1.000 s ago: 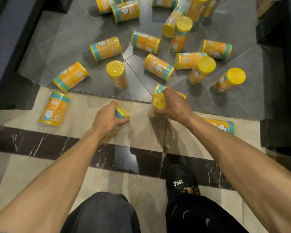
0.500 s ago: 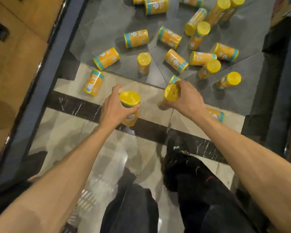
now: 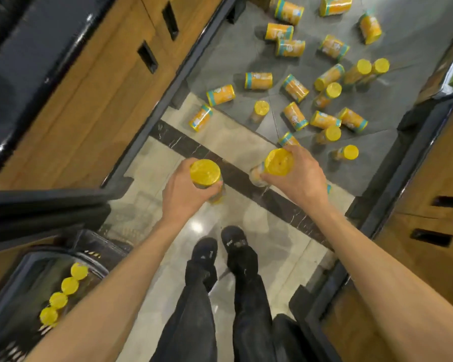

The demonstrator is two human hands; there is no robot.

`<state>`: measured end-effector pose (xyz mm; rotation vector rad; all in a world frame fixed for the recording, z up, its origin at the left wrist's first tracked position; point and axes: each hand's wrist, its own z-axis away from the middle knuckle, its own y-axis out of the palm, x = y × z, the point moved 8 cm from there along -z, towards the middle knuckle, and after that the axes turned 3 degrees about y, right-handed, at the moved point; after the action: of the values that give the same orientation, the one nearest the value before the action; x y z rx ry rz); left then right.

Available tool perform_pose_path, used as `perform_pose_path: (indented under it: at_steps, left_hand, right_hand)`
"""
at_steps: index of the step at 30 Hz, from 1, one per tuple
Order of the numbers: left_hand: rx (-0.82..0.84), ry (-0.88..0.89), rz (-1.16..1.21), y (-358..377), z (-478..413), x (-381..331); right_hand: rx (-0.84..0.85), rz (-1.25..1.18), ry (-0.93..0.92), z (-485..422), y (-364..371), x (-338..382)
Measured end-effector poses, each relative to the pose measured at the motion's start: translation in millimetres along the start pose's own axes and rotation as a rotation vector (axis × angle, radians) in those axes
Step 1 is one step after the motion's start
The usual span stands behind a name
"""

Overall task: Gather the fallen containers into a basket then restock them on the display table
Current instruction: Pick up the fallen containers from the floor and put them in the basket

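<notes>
Nearest, at the lower left beside the person's shoes (image 3: 204, 254), the basket (image 3: 9, 282) sits on the floor with four stowed containers (image 3: 69, 285) standing in a row, lids up; above the pale tiles, the left hand (image 3: 183, 194) is wrapped round the left-hand container (image 3: 204, 172) just under its yellow lid, and the right hand (image 3: 302, 176) clasps the right-hand container (image 3: 279, 162) the same way, both lifted off the floor and roughly upright; the step in hand looks like the gathering one, a pair picked up and not yet stowed; the next move probably calls for a turn down and to the left, lowering each container into the open room beside the row without knocking the ones already there; the basket's dark rim and the black edge of the left cabinet (image 3: 102, 87) crowd that side, so the left arm has the tighter path; beyond the dark marble strip (image 3: 183, 145), many fallen containers (image 3: 295, 116) lie scattered on the grey floor, most on their sides and a few upright, so the task seems far from done; the right cabinet (image 3: 429, 178) narrows the aisle, leaving the middle as the open lane.
</notes>
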<state>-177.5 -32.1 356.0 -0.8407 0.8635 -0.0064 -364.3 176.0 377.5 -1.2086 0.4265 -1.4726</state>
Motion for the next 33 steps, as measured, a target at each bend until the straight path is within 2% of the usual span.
perform_pose_path:
  at_steps: [7, 19, 27, 33]
  left_hand:
    - [-0.216, -0.155, 0.083, -90.0, 53.8, 17.8]
    - [-0.551, -0.525, 0.133, -188.1, 174.0, 104.6]
    - [-0.773, -0.697, 0.195, -209.2, 291.5, 168.6]
    - [-0.85, -0.846, 0.264, -203.3, 375.7, 221.7]
  right_hand:
    - [0.158, 0.085, -0.219, 28.8, -7.0, 100.5]
    - [0.405, 0.229, -0.653, 104.6, 70.4, 263.0]
    - [0.569, 0.354, -0.958, 196.6, 131.5, 328.4]
    - [0.668, 0.433, -1.101, 273.4, 184.3, 355.5]
